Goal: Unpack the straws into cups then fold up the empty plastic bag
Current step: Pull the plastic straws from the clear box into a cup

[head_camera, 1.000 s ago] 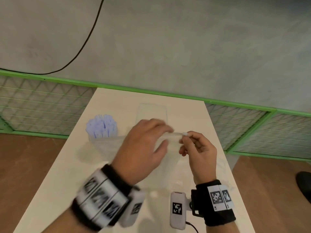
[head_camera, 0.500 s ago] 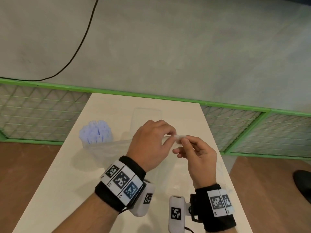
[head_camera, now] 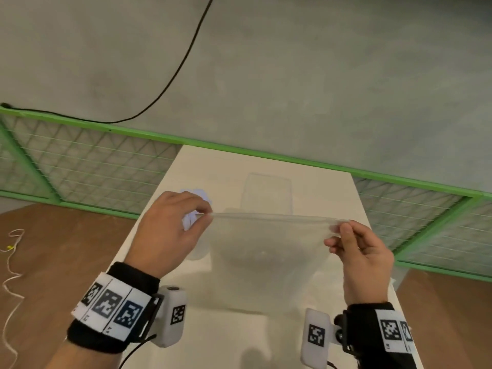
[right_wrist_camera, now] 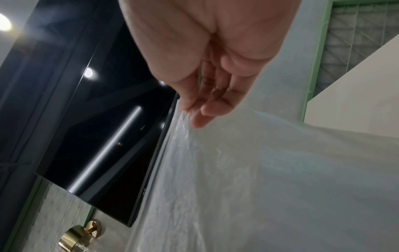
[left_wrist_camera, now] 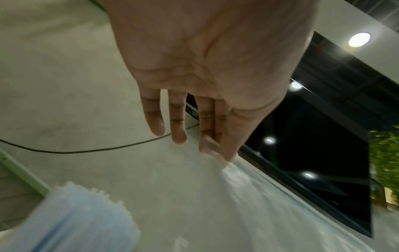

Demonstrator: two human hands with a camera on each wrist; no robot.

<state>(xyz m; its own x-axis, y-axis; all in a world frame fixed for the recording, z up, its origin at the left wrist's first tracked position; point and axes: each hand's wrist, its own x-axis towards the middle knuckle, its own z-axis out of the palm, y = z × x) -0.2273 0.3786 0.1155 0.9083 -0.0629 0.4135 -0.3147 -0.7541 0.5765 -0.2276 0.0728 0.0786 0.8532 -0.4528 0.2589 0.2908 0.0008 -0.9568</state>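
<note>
Head view: the person holds the empty plastic bag (head_camera: 266, 257) stretched out above the white table (head_camera: 332, 193). The left hand (head_camera: 167, 233) pinches the bag's top left corner between thumb and fingers. The right hand (head_camera: 362, 251) pinches the top right corner the same way. The top edge runs taut between the 2 pinches and the rest hangs down toward the table. Blue straws (head_camera: 195, 194) in a cup sit just behind the left hand, mostly hidden by it. A clear empty cup (head_camera: 266, 193) stands beyond the bag's top edge, between the 2 grips. Green mesh fence (head_camera: 80, 166) behind the table, black cable (head_camera: 170, 75) on the grey wall.

Left wrist view: left hand (left_wrist_camera: 205, 68) seen from the palm side, thumb and 2 fingers pressed together on the bag edge (left_wrist_camera: 259, 196), other 2 fingers loose and straight. Straws (left_wrist_camera: 71, 220) are below the grip, blurred.

Right wrist view: right hand (right_wrist_camera: 207, 56) has its fingertips closed on the bag's rim, and the bag (right_wrist_camera: 270, 187) sheet falls away below the grip. A dark screen (right_wrist_camera: 97, 136) lies beyond it.
</note>
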